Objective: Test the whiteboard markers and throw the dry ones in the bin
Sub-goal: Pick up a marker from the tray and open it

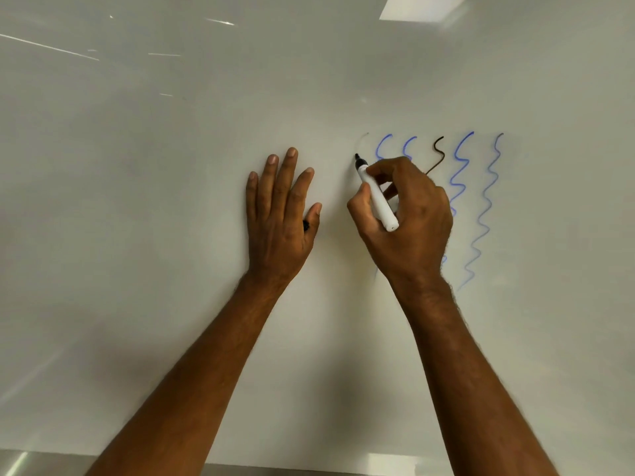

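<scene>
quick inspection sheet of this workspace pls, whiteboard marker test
surface: whiteboard, glossy, with light glare streaks at upper left
job's things: marker, white barrel, black tip on the board under a faint grey stroke; four blue squiggles and one black squiggle to its right; bin not in view
clutter: small black object tucked at the left hand's thumb, possibly the cap
grippers: left hand flat on the board, fingers straight; right hand grips the marker
cables: nothing seen
surroundings: grey ledge along the board's bottom edge

Left hand [280, 214] pressed flat, fingers straight; right hand [402, 214] curled in a grip.
</scene>
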### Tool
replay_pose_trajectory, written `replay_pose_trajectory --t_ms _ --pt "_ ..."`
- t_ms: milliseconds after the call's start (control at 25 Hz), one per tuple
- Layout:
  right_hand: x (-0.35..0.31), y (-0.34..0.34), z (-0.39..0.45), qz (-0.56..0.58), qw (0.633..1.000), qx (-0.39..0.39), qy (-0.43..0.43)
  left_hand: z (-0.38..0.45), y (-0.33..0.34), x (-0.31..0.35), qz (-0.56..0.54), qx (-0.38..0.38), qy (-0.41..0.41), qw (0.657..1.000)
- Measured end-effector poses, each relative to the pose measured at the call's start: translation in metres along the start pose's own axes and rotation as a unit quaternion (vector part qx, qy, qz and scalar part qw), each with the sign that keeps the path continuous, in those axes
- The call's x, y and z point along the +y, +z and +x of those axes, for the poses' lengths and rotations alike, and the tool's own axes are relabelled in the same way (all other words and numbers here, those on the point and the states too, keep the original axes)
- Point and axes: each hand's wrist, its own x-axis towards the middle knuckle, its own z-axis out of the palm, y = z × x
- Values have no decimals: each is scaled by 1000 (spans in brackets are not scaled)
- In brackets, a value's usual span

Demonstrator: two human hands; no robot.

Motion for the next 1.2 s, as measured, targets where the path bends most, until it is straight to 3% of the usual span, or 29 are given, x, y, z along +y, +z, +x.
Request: replay_pose_trajectory --t_ms 480,600,720,840,1200 --pt "11 -14 -63 3 997 -60 55 -19 6 3 9 14 17 1000" --pt "13 -18 -74 15 992 -61 107 -20 7 3 8 14 16 1000" --pt "11 -19 -87 -8 992 -84 96 -22 8 5 6 19 14 1000" --pt "13 -22 -98 0 988 -68 138 -24 8 6 4 18 12 1000" --pt "29 -30 -137 -7 982 -128 142 -45 6 15 -2 -6 10 1000"
